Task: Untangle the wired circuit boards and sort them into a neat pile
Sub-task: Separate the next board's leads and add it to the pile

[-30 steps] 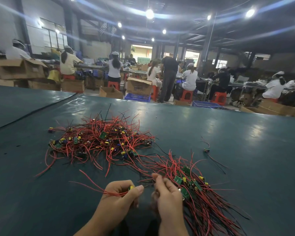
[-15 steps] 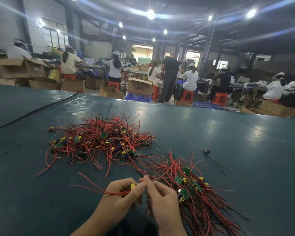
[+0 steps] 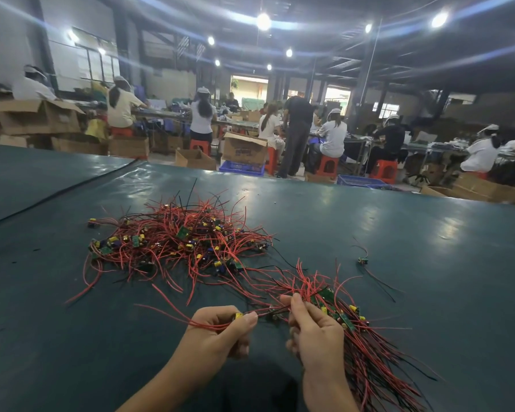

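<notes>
Wired board, with a yellow component, pinched between thumb and forefinger of the left hand. The other fingers are curled round its red leads, low and near the front edge of the surface. The right hand, just beside it, pinches leads at the head of the sorted bundle, which fans toward the near right. Red leads appear to cross from the bundle into the tangled heap farther out.

Risk: a sharp pull could drag snagged neighbours from the heap, strain a joint where a lead meets its board, or disorder the bundle.

A stray board lies well apart at right. On the floor beyond the surface stand an open cardboard box and a blue crate; their contents cannot be made out.
</notes>
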### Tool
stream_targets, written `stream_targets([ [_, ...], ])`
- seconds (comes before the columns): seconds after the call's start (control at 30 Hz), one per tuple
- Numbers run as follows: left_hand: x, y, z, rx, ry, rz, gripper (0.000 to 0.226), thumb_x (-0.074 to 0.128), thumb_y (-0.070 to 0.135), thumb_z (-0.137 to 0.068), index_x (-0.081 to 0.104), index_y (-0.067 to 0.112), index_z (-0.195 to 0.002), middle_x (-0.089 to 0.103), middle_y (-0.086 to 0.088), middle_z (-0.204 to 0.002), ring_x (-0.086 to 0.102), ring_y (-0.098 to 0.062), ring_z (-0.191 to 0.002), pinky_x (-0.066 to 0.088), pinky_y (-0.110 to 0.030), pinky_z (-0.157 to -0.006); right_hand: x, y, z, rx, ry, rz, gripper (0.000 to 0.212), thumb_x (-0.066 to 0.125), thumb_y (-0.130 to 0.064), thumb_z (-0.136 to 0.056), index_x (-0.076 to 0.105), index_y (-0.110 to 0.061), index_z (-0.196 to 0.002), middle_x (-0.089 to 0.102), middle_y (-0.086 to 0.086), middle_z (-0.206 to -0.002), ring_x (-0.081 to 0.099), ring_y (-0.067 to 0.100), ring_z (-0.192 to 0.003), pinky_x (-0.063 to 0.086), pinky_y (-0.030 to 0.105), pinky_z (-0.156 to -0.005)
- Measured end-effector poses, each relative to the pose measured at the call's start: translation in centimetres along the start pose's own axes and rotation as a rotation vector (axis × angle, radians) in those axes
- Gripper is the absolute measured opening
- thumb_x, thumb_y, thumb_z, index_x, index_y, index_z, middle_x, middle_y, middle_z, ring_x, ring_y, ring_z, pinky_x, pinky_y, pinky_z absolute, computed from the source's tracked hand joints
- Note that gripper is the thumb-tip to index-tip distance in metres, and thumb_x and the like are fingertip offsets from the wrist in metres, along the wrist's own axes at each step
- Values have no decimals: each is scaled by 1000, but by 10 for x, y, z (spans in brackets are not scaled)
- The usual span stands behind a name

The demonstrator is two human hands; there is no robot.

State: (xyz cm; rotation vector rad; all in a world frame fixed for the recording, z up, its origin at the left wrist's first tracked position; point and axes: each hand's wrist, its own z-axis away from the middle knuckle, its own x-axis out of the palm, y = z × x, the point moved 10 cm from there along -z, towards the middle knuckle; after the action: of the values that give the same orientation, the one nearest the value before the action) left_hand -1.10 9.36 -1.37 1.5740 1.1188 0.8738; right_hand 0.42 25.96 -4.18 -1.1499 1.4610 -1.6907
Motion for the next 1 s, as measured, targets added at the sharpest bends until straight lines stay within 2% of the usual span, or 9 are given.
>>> stream_targets([
  [0.13,-4,-6,-1,-50,5,8,38,67,41,-77,61,14,-52,59,-10,-53,53,-20,-48,42,-26,-50,6,-2,5,-13,-12,-35,23,63,-27,-90,79,-20,-75,45,-6,-51,32,4,-38,29,18,-36],
  [0.27,-4,-10,-2,-80,-26,48,45,69,52,-76,61,15,-53,56,-7,-51,51,-17,-47,42,-24,-49,35,1,20,-6,-195,18,29,62,-40,-83,78,-17,-75,44,-4,-51,36,8,-44,30,22,-45],
  [0.4,14,-12,3,-113,-174,108,38,59,48,-82,73,16,-68,61,-1,-56,55,-12,-50,44,-21,-52,66,8,39,2,-403,70,54,54,-50,-83,71,0,-72,60,25,-63,57,24,-59,46,33,-61],
  [0.47,11,-17,3,-144,-160,103,51,59,55,-81,71,8,-66,59,-5,-55,55,-15,-50,44,-22,-52,68,4,41,-47,-421,126,56,48,-49,-86,73,-1,-75,65,24,-67,60,24,-63,47,36,-63],
  [0.57,4,-26,0,-192,-83,74,53,58,54,-86,68,7,-63,54,-4,-51,51,-14,-46,41,-21,-47,60,-4,39,-130,-372,173,47,44,-46,-88,79,-19,-73,72,5,-65,64,16,-65,52,32,-66],
  [0.7,-13,-42,-2,-323,119,166,49,48,40,-92,72,11,-61,55,-7,-49,50,-14,-40,40,-19,-41,39,-10,30,-130,-187,129,45,42,-49,-87,79,-26,-72,66,-4,-56,49,4,-43,37,16,-45],
  [0.83,-47,-41,-8,-298,280,191,46,46,38,-94,74,10,-72,59,-8,-55,51,-15,-46,40,-20,-42,0,2,11,71,96,-202,47,44,-40,-98,71,-7,-76,69,9,-61,37,8,-30,28,17,-31],
  [0.9,-69,-32,-11,-188,333,14,39,47,30,-98,73,13,-74,64,-4,-61,56,-16,-54,44,-20,-48,-11,11,6,195,153,-380,39,46,-38,-99,64,-9,-81,72,7,-67,34,7,-30,27,16,-30],
  [1.0,-88,-10,-11,32,344,-705,12,57,29,-94,69,28,-90,68,11,-92,60,-6,-89,48,-24,-77,-15,16,5,297,148,-521,21,52,-30,-97,61,-14,-88,74,4,-85,31,6,-32,28,16,-31],
])
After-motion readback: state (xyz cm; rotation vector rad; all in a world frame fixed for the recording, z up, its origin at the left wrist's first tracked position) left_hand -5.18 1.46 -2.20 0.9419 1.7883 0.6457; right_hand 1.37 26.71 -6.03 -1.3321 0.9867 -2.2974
